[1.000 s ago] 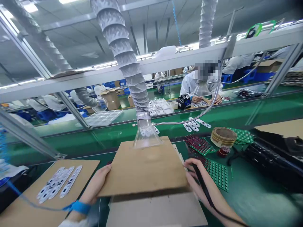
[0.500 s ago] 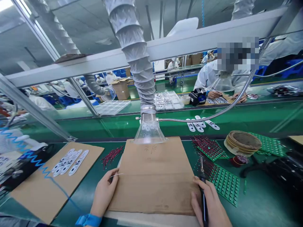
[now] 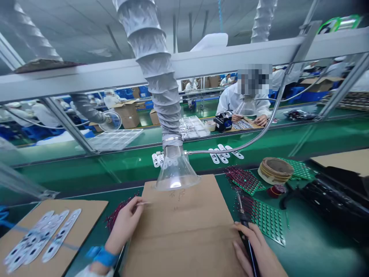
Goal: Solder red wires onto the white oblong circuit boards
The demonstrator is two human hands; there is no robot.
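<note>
A brown cardboard sheet [image 3: 184, 231] with handwritten marks lies in front of me. My left hand [image 3: 125, 223], with a blue wristband, is closed at the sheet's left edge. Between its thumb and forefinger is a thin pale wire, which looks like solder wire [image 3: 146, 202]. Red-wired small parts [image 3: 117, 213] lie partly hidden behind this hand. At the sheet's right edge my right hand [image 3: 258, 246] is closed around the black handle of a soldering iron [image 3: 243, 217], tip pointing up and away. Green circuit board panels [image 3: 268, 223] with red-wired parts lie beside the iron.
A clear fume hood [image 3: 177, 175] hangs low over the sheet's far end. On the left, white strip boards [image 3: 62, 234] lie on another cardboard. A tape roll [image 3: 275, 170] and a black object [image 3: 331, 204] stand at right. Across the bench, a co-worker [image 3: 242, 102] handles boards.
My view has swung to the right. My left hand has moved away from me along the sheet's left edge, toward the red-wired parts. My right hand still grips the soldering iron.
</note>
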